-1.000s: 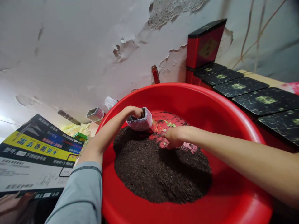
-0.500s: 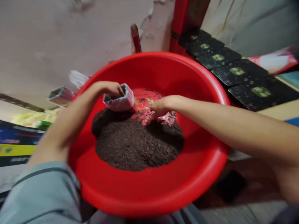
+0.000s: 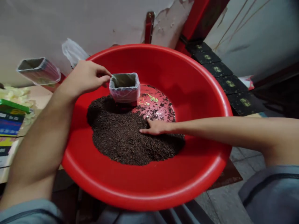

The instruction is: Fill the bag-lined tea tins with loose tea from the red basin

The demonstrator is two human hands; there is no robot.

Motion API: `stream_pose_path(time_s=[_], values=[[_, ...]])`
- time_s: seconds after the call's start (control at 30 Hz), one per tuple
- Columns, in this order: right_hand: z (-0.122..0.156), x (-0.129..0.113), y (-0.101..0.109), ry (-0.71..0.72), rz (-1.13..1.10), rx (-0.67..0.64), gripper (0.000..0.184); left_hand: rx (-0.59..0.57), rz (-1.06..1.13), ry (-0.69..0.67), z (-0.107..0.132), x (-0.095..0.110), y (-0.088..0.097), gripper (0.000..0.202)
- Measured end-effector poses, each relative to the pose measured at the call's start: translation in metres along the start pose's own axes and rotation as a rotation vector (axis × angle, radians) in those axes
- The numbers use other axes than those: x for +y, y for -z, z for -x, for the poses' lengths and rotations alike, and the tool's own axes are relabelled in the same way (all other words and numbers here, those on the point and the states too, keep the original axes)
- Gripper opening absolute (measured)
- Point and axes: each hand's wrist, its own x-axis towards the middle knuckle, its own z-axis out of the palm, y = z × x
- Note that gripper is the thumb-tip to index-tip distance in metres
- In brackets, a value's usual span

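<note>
A wide red plastic basin [image 3: 144,196] holds a heap of dark, loose, dry bits [image 3: 130,133] that look like tea leaves. In it, at the heap's far edge, stands a rectangular box [image 3: 124,88] with a clear plastic bag folded over its rim. My left hand [image 3: 90,77] reaches over the basin's left side, thumb and forefinger pinched at the left corner of the bagged rim. My right hand [image 3: 155,127] lies on the heap's right part with its fingers apart and nothing held. Pale yellow-green bits [image 3: 151,99] are scattered on the basin floor beyond it.
A second bag-lined box [image 3: 38,71] and a crumpled clear bag [image 3: 73,51] are left of the basin. Printed packets [image 3: 11,118] lie on a surface at far left. Dark patterned panels [image 3: 230,83] line the right. A wall stands behind.
My left hand has come out of the box to its left rim. My right hand has moved nearer, from the basin floor onto the heap, fingers spreading. The view has shifted.
</note>
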Motion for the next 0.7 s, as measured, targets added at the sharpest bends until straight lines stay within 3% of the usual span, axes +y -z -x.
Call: stream_pose_path(time_s=[0.07, 0.13, 0.2, 0.33, 0.53, 0.7], values=[[0.001, -0.009, -0.008, 0.075, 0.004, -0.007, 0.074, 0.016, 0.029, -0.023, -0.004, -0.007, 0.003, 0.033], [-0.003, -0.013, -0.013, 0.231, -0.04, 0.07, 0.061, 0.007, 0.042, -0.066, -0.006, -0.013, 0.003, 0.034], [-0.01, -0.016, -0.016, 0.36, -0.067, 0.108, 0.058, -0.005, 0.063, -0.113, -0.008, -0.019, 0.002, 0.034], [-0.019, -0.031, -0.006, 0.458, -0.073, 0.139, 0.051, 0.007, 0.074, -0.142, -0.01, -0.029, -0.002, 0.034], [-0.023, -0.073, 0.041, 0.569, -0.37, 0.375, 0.039, 0.014, 0.009, -0.046, -0.009, -0.031, -0.002, 0.034], [-0.04, -0.098, 0.1, 0.711, -0.743, 0.795, 0.033, -0.065, -0.069, 0.027, -0.01, -0.029, -0.003, 0.028]])
